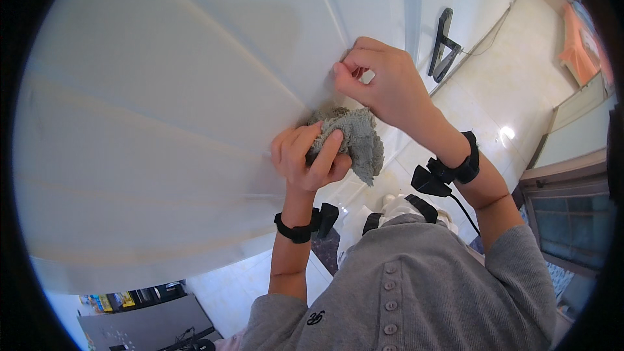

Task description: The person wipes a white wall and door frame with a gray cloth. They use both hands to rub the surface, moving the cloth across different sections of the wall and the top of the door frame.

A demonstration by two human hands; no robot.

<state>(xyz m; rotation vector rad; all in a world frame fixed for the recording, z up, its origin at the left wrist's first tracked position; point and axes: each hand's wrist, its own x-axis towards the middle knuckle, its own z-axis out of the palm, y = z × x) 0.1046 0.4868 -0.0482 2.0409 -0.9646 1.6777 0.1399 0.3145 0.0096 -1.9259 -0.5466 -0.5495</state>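
My left hand (pixel 312 156) grips a crumpled grey-green cloth (pixel 358 141) with a rough pile, near the surface of a white panelled door (pixel 195 83). Part of the cloth hangs down to the right of my fingers. Above it and to the right, my right hand (pixel 380 75) is raised at the door, its fingers curled and the thumb near the index finger. Whether something thin is pinched there, I cannot tell. Both wrists wear black straps with small black devices.
A black door handle (pixel 443 48) juts out right of my right hand. Pale floor tiles (pixel 497 92) lie beyond. An orange cloth-covered piece (pixel 580 48) stands at the upper right, a framed glass panel (pixel 570 229) at the right. A grey cabinet (pixel 146 321) with items stands at the lower left.
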